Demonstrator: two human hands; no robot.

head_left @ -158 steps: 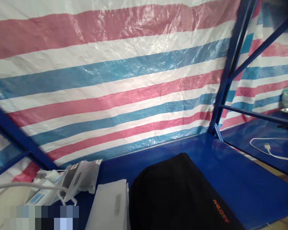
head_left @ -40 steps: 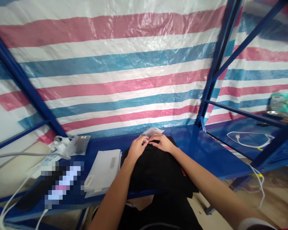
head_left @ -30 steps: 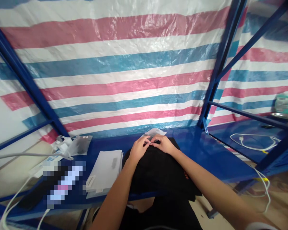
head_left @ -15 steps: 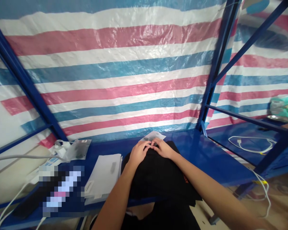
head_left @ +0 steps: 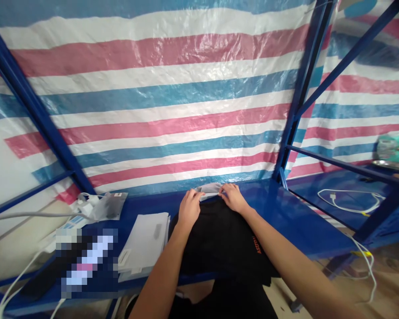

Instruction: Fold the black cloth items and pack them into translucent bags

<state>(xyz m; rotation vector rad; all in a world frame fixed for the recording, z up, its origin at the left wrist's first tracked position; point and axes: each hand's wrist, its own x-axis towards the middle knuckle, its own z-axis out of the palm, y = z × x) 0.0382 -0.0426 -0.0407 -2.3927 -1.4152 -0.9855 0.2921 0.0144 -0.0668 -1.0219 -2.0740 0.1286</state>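
A black folded cloth item with orange lettering on its right side lies on the blue board in front of me. At its far edge is a translucent whitish plastic bag, with a pale strip along its near edge. My left hand pinches the left end of that strip between thumb and fingers. At the right end, my right hand grips the strip the same way. Part of the bag is hidden behind my fingers and the cloth.
To the left lies a stack of flat white packets. Beyond it are a clear bag, white plugs and a blurred-out device. Blue metal posts frame a striped tarp. A white cable lies at right.
My hands have moved apart from fingertips nearly touching to the two ends of the bag's pale strip. More of the bag and the black cloth shows between them.
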